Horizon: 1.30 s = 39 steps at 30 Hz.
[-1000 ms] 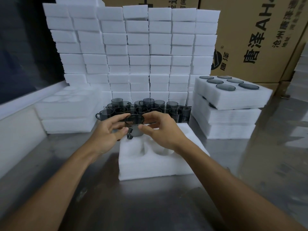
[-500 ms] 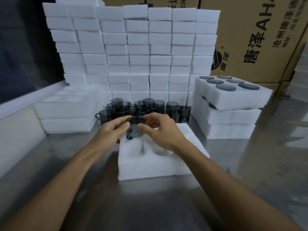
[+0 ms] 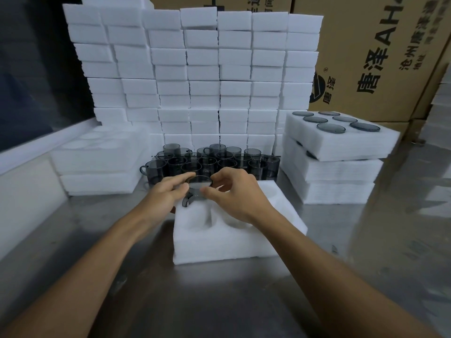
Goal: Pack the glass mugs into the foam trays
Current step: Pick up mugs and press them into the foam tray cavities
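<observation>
Head view, near to far. Two bare forearms reach forward over a grey metal tabletop (image 3: pixel 219 301). On it lies a white foam tray with round moulded pockets (image 3: pixel 234 242); its near pockets hold nothing. Over the tray's far left pocket both hands meet on a smoky grey glass mug (image 3: pixel 199 189), upright, its handle turned toward the viewer and to the left. The left hand (image 3: pixel 168 193) has its fingers curled round the mug's left side and rim; the right hand (image 3: pixel 234 193) pinches the right side of the rim between thumb and curled fingers. How deep the mug sits in the pocket cannot be told. Just behind the tray stands a cluster of loose grey glass mugs (image 3: pixel 214 162), upright and close together. To the left sits a stack of unfilled foam trays (image 3: pixel 102 164); to the right, a stack of filled foam trays (image 3: pixel 336 152), the top one showing six mug rims. Farther back rises a wall of stacked white foam blocks (image 3: pixel 195 69), with printed brown cardboard cartons (image 3: pixel 378 57) behind.
</observation>
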Available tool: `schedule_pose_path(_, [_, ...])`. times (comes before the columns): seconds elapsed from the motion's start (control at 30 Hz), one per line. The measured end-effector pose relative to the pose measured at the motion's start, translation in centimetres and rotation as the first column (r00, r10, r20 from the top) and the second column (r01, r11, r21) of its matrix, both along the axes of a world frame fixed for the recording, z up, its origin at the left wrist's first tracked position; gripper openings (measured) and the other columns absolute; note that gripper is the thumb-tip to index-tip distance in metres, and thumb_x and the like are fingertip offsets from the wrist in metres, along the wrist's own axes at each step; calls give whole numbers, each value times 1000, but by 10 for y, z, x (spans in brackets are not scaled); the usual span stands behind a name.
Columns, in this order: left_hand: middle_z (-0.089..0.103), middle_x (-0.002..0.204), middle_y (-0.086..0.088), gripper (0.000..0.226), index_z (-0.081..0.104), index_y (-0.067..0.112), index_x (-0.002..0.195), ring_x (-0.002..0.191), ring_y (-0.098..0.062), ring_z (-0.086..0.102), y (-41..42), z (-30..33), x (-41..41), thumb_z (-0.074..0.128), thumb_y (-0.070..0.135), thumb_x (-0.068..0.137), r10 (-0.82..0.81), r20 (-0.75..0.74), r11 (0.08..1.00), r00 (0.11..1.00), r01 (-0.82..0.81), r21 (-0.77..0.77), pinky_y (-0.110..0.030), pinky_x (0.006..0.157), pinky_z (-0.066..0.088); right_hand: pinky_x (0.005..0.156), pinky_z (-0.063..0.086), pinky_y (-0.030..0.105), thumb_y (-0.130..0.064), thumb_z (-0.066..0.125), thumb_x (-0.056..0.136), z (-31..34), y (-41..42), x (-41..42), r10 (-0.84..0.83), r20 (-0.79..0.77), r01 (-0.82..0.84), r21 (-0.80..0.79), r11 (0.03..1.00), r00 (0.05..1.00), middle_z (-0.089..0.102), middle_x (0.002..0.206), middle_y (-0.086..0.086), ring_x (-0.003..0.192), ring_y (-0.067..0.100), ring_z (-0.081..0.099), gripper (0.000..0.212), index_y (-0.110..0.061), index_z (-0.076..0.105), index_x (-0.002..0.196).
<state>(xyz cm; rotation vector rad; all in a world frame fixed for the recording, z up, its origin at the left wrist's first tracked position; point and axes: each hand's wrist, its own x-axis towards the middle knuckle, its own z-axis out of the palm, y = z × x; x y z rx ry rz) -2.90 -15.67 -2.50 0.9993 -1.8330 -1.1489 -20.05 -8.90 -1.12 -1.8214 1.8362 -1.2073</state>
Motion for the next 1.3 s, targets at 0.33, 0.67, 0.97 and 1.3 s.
schedule_pose_path(0.33, [45,133,5,30,62,34,118,127,-17,47,-4,-10,1,53,13,99,31,33,999,999,-30,-37,-39,105,43,81,46,27,-47,72,85,-2,-2,1,-13,-153,24,69,997,988,65,123,-5,110,12,59,41,-21,68,117])
schedule_pose_path(0.67, [59,123,8,29,71,40,102,112,-15,57,-7,-14,3,67,14,90,74,10,994,997,-73,-80,-39,99,48,81,40,29,-45,69,85,-2,-3,6,-47,-184,68,105,992,982,50,122,-2,101,17,53,37,-19,67,111])
schedule_pose_path(0.97, [54,105,3,35,63,27,115,90,-17,52,-34,-28,16,65,14,83,594,15,772,804,-564,-294,-28,83,39,88,53,27,-35,74,86,13,1,-8,9,133,-14,34,999,991,71,101,-10,97,7,65,23,-19,73,103])
schedule_pose_path(1.3, [38,133,-13,48,49,25,136,112,-38,53,-84,-12,15,59,21,88,527,480,850,701,-442,-288,-40,91,42,85,54,27,-38,73,87,39,8,-41,15,203,-26,54,998,979,74,96,-10,95,6,68,15,-24,74,95])
